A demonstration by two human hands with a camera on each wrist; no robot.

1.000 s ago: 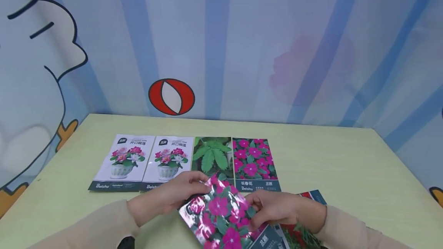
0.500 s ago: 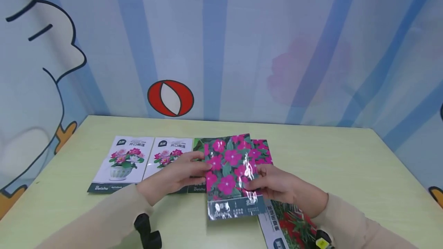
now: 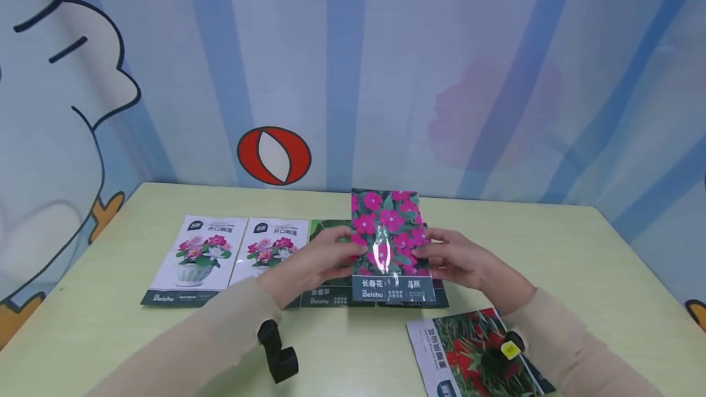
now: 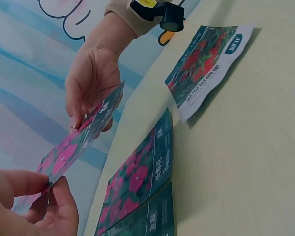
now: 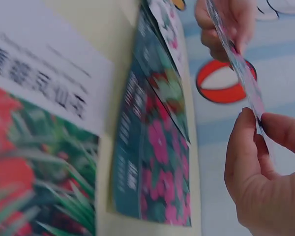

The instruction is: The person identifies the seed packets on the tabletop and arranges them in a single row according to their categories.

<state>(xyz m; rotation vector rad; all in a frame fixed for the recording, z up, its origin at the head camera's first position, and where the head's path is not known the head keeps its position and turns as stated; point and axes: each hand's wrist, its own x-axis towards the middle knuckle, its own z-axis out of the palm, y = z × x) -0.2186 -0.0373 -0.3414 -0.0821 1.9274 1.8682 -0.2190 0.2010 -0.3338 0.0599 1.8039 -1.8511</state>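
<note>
My left hand (image 3: 322, 256) and right hand (image 3: 463, 259) pinch opposite side edges of a glossy seed packet (image 3: 388, 225) printed with pink flowers. In the left wrist view this packet (image 4: 71, 147) is off the table, above a matching pink-flower packet (image 4: 132, 177) lying flat. From the head view it hides most of that matching packet. To its left lie a green-leaf packet (image 3: 325, 299), partly behind my left hand, and two white potted-flower packets (image 3: 201, 256) (image 3: 270, 247), side by side in a row.
A red-flower packet (image 3: 463, 348) lies crooked at the table's front right, partly under my right forearm, with another packet's dark edge (image 3: 543, 378) showing beneath it. The pale table (image 3: 513, 244) meets a cartoon-printed backdrop (image 3: 397, 78) at the back.
Both hands have brought the pink-flower packet up from the front of the table, turned it upright and moved it right and back over the matching one. The red-flower packet is now more exposed.
</note>
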